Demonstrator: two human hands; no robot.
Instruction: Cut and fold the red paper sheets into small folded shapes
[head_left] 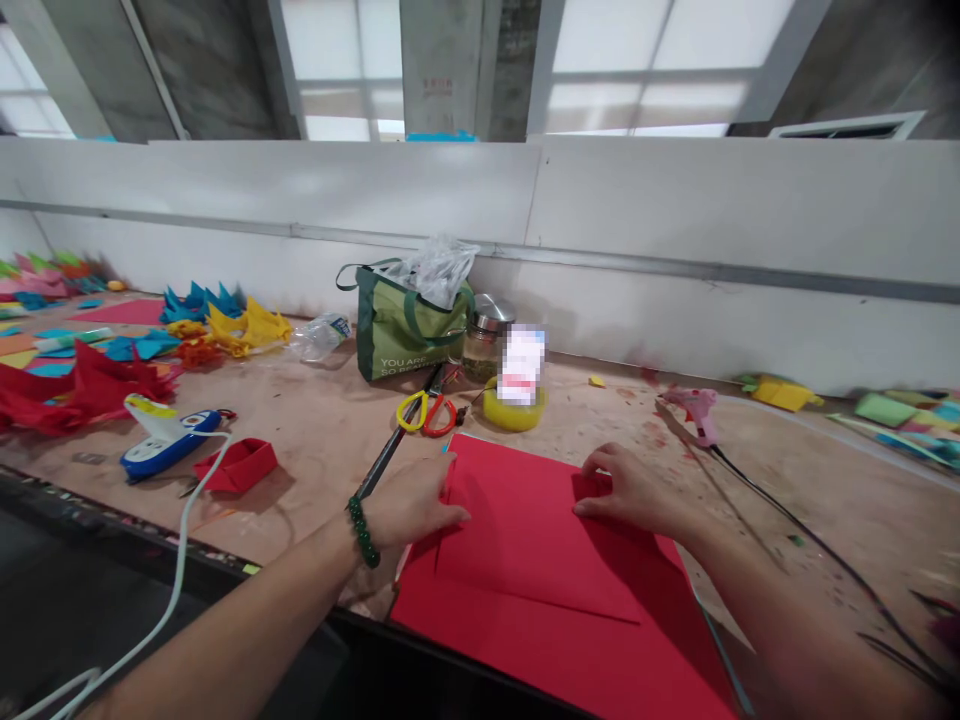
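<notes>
One red sheet [517, 535], plain, straight-edged, atop red paper [540, 655]

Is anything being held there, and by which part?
Red paper: the left hand is at its left edge, the right hand near its upper right. Whether either truly grips it, I can't tell.

Backlit scene: strong white light via the windows [652, 40], panes near blown out, concrete wall [217, 70] round them dim. Soft glare on the white panel [300, 190]. Dark shadow on red sheet [517, 530] by R hand [634, 490]; area below counter [322, 415] v. dark. Wide-lens stretch at edges, top R corner darkened. Pixelated patch [523, 365] mid-frame. Far-L paper pieces [45, 280] soft, prob. slight blur.
</notes>
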